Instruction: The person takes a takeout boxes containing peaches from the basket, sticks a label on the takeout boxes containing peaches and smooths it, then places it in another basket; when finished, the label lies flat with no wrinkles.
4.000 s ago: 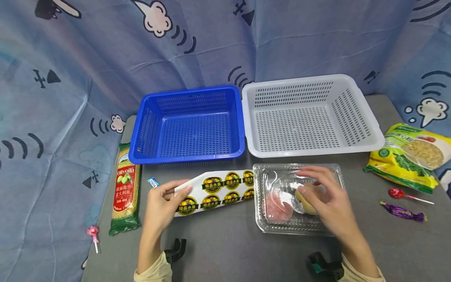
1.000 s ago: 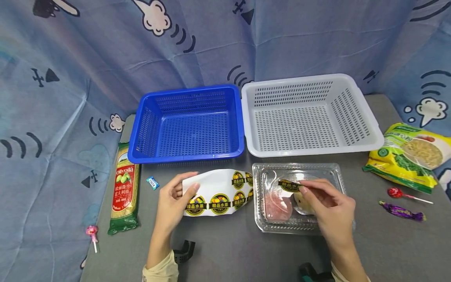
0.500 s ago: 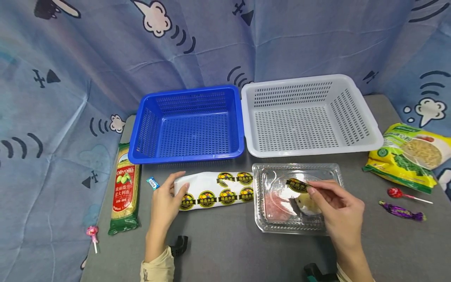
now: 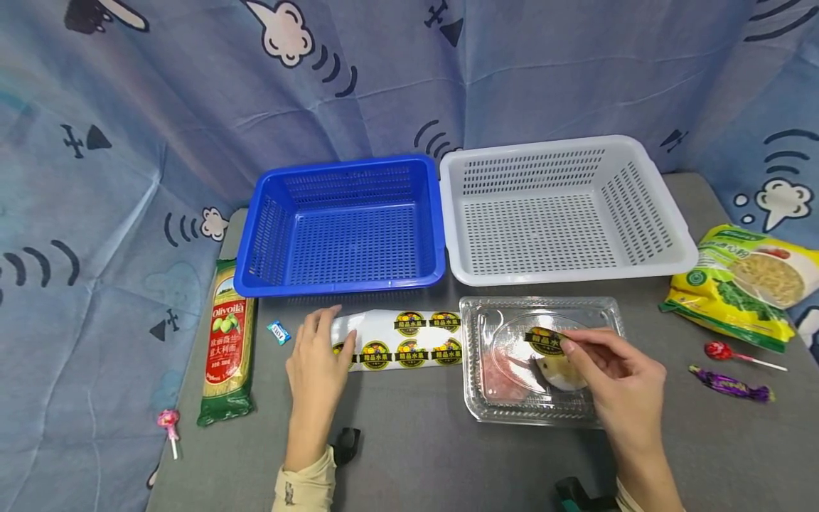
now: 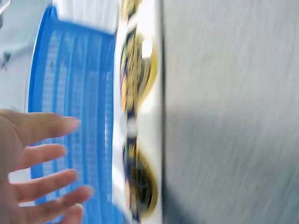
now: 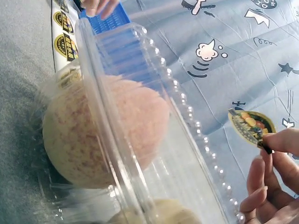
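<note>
My right hand (image 4: pixel 625 387) pinches a black and gold oval sticker (image 4: pixel 542 341) between thumb and fingertips, above a closed clear plastic box (image 4: pixel 473 405). Inside the box sit a pinkish round fruit (image 4: pixel 502 377) and a pale yellow one (image 4: pixel 563 375). Left of the box lies a white sheet of fruit stickers (image 4: pixel 377 326), its right end against the box edge. My left hand (image 4: pixel 318 366) is over the sheet's left end. In the left wrist view its fingers (image 5: pixel 46 179) are spread, holding nothing. The right wrist view shows the sticker (image 6: pixel 250 125) slightly curved and apart from the lid.
Behind stand a blue basket (image 4: pixel 246 288) and a white basket (image 4: pixel 563 276). A spaghetti pack (image 4: pixel 227 345), a small blue candy (image 4: pixel 279 332) and a pink lollipop (image 4: pixel 168 421) lie left. On the right are a yellow pasta bag (image 4: pixel 736 284), a red lollipop (image 4: pixel 719 350) and a purple candy (image 4: pixel 731 384).
My right hand took the sticker over the last few seconds and has shifted slightly right with it. My left hand has let go of the sheet, which lies flatter.
</note>
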A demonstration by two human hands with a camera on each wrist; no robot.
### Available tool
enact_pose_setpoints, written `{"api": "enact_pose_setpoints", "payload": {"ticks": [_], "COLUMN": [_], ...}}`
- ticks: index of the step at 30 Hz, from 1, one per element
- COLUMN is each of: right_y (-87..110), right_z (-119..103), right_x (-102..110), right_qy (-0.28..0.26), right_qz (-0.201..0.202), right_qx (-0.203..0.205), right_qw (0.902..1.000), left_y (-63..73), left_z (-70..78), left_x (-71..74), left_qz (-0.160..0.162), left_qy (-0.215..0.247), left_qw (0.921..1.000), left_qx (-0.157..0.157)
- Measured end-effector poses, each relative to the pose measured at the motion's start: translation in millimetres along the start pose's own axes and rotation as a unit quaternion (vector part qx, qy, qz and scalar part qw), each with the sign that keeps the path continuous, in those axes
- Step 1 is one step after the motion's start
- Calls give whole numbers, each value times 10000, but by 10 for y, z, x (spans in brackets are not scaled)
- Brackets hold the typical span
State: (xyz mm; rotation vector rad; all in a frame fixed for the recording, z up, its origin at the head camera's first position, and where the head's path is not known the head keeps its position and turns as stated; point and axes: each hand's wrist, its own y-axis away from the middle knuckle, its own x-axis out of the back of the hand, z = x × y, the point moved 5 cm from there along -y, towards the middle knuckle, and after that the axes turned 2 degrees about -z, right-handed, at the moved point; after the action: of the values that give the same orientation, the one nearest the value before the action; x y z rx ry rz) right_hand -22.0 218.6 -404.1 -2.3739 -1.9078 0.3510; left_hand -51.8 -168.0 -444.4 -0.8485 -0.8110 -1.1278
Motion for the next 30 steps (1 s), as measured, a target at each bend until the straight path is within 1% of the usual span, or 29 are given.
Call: {"api": "enact_pose_setpoints", "payload": {"ticks": [3,5,8,11,14,16,19,22,26,30], "right_y": [-4,-7,-6,-5,-13,-19,-28,-36,-50,-61], "right_z": [9,17,25,27,35,40,51,67,92,106], "right_x": [12,19,28,36,37,39,49,63,76,76], "right_qy": [204,446,884,1447,1945,2195,2417,2571,2764,2869], "right_qz": [-14,-17,-34,-90,-241,-311,-342,-379,-502,-585], "right_qx": [-217,-412,-667,-677,-606,-575,-593,-600,-594,-589], "right_qw": [9996,9982,9938,9871,9787,9734,9679,9638,9579,9544], "left_y": [53,94,164,233,285,311,344,375,417,461], "left_z": [187,311,488,648,768,837,925,1009,1090,1140], "left_x": [-67,-118,-206,-298,-397,-451,-512,-561,-634,-698], "left_qz": [352,461,366,3,-527,-926,-1436,-1859,-2279,-2544], "left_qy": [196,318,604,1018,1496,1814,2234,2601,2997,3226], "left_qw": [9983,9961,9928,9887,9822,9751,9614,9449,9230,9073], "left_qx": [-419,-675,-971,-1103,-1010,-876,-718,-710,-799,-899]}}
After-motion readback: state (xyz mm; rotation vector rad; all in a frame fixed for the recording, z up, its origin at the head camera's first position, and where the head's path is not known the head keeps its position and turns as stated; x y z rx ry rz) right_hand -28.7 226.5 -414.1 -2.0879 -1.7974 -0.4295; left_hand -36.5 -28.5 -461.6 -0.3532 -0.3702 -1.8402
